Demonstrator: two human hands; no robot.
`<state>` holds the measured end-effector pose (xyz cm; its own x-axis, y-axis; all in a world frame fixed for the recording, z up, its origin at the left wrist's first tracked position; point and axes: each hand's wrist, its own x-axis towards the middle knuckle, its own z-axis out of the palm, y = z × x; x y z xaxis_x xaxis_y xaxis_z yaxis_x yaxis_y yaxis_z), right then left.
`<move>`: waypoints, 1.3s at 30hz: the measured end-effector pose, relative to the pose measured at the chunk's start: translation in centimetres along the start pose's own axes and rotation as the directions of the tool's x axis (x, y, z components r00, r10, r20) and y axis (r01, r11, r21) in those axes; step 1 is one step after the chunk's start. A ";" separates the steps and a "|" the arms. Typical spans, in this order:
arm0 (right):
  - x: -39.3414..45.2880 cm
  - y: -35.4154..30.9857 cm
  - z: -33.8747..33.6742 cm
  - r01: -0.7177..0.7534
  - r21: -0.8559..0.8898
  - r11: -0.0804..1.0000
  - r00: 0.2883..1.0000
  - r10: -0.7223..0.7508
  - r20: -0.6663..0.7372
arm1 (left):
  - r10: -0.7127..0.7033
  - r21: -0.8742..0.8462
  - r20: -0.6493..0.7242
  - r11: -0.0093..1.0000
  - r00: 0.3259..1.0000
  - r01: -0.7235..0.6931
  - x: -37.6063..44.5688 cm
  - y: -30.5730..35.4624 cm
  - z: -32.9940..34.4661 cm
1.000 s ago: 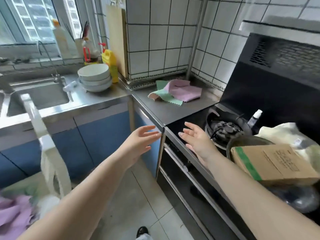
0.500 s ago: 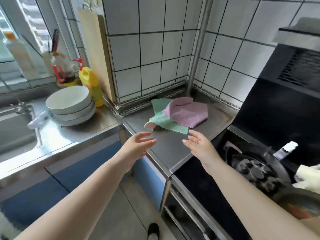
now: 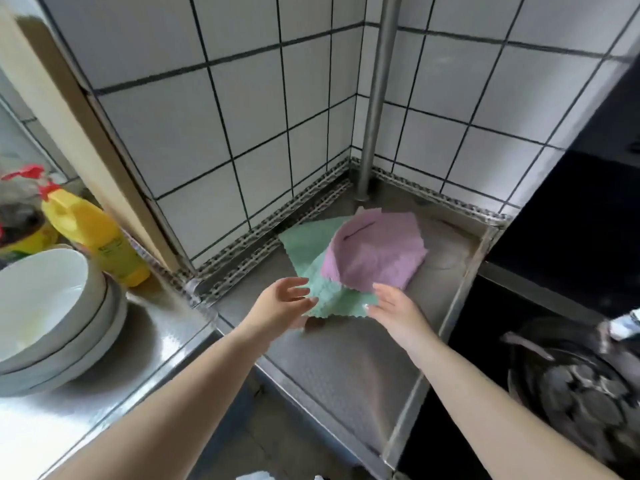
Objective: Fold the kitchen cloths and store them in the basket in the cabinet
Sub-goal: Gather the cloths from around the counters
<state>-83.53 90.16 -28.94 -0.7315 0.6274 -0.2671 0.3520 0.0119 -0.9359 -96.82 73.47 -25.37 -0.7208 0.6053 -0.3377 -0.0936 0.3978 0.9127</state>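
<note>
Lying in the steel counter (image 3: pixel 346 368) corner, a pink cloth (image 3: pixel 377 251) overlaps a green cloth (image 3: pixel 320 271). We see our left hand (image 3: pixel 280 304) and right hand (image 3: pixel 398 311) at the green cloth's near edge, fingers relaxed, gripping nothing. Stacked bowls (image 3: pixel 52 317) sit left.

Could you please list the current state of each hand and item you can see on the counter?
left hand: open, at the green cloth's near edge, gripping nothing.
right hand: open, at the cloths' near edge.
green cloth: unfolded, flat on the counter, under the pink one.
pink cloth: unfolded, rumpled, lying on top.
bowls: stacked, upright.
yellow bottle: upright, capped.
</note>
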 end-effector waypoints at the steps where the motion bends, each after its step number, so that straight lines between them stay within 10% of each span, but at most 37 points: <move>1: 0.8 0.1 0.2 -0.016 -0.024 1.000 1.000 0.015 -0.019 | 0.008 0.044 0.008 0.999 1.000 -0.008 1.6 0.2 -0.2; 15: 8.2 -0.4 6.8 -0.175 -0.190 0.966 0.946 0.112 -0.304 | -0.009 0.382 0.406 0.910 0.914 -0.161 17.3 1.4 0.5; 24: 11.6 -2.8 8.0 -0.165 -0.267 0.949 0.897 0.032 -0.441 | -0.025 0.177 0.524 0.981 0.852 -0.080 18.9 3.0 1.7; 28: 11.7 -4.0 5.8 -0.132 -0.411 0.902 0.866 -0.097 -0.490 | 0.151 0.148 0.607 0.943 0.780 -0.297 20.1 4.7 1.5; 33: 11.2 -7.7 1.1 -0.052 -0.570 0.820 0.876 -0.237 -0.421 | 0.469 0.418 0.650 0.436 0.598 -0.797 23.6 8.2 2.7; 39: 10.5 -11.6 -4.7 -0.041 -0.606 0.794 0.813 -0.326 -0.483 | 0.431 0.567 0.781 -0.189 0.451 -0.802 26.8 13.3 4.9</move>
<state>-92.55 100.33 -19.84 -0.4275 0.8818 0.1990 0.6639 0.4557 -0.5929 -114.04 98.33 -23.41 0.1711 0.9833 0.0612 0.9850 -0.1694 -0.0320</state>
